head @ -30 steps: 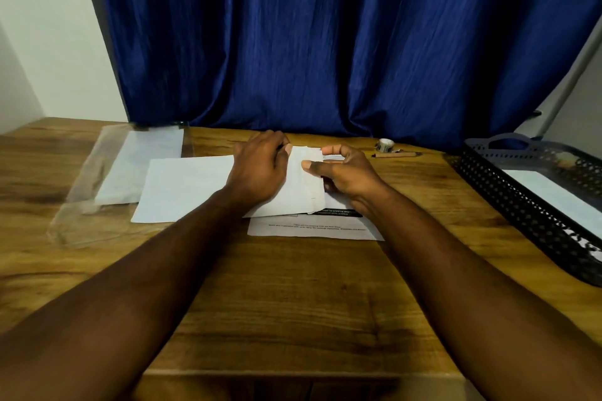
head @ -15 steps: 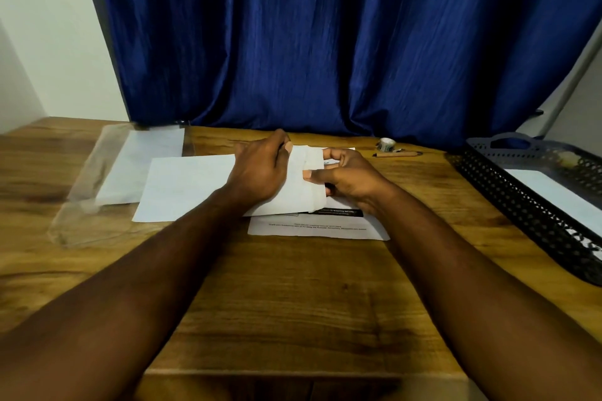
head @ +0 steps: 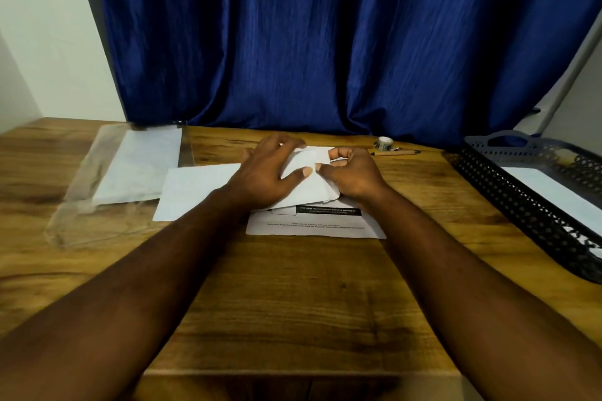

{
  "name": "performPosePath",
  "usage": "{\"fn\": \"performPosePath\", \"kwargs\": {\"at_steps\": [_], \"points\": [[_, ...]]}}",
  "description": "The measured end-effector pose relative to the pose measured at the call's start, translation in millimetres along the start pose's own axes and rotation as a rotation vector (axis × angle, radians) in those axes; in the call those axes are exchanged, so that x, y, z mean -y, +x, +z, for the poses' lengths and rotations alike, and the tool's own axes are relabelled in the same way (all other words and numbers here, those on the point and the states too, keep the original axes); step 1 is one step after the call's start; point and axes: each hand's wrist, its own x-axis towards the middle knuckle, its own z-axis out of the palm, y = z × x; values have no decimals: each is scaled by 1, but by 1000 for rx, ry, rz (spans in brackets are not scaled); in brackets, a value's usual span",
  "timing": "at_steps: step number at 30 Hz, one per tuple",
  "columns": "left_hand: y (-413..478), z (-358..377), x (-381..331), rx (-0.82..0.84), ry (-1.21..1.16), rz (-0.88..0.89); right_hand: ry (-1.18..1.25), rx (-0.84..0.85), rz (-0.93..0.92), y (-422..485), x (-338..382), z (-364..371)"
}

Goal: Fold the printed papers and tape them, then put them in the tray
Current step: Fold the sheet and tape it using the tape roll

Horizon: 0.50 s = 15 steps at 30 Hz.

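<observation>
Pinning folded paper (head: 312, 189) under left fingers (head: 286, 144), right fingers (head: 342, 153) pinching

Curtain (head: 325, 42): deep blue, fine vertical creases, darker in the folds.
Wall (head: 42, 26): off-white, plain.
Table (head: 309, 303): mid-brown wood grain with darker streaks.
Folded paper (head: 304, 161): plain white.
Printed sheet (head: 312, 227): white, with one black band carrying pale lettering and rows of small dark text.
Blank sheet (head: 195, 192): plain white.
Plastic sleeve (head: 81, 202): clear, glossy.
Paper in sleeve (head: 143, 166): white.
Tray (head: 521, 205): dark grey, regular pattern of small round perforations.
Paper in tray (head: 550, 194): white.
Tape roll (head: 385, 142): pale with a dark print, too small to read.
Pen (head: 394, 152): tan barrel, dark tip.
</observation>
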Motion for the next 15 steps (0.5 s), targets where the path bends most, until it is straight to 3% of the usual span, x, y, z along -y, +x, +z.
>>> {"fn": "performPosePath", "kwargs": {"at_steps": [6,9,12,15], "points": [[1,13,8,387,129,-67,-257,-54,-105,8,-13,-7],[5,14,8,438,157,-74,-211,-77,-34,13,-17,-8],[5,14,8,466,164,-76,-38,54,3,13,-18,-7],[5,17,12,469,183,-74,-73,116,-42,14,-17,-8]]}}
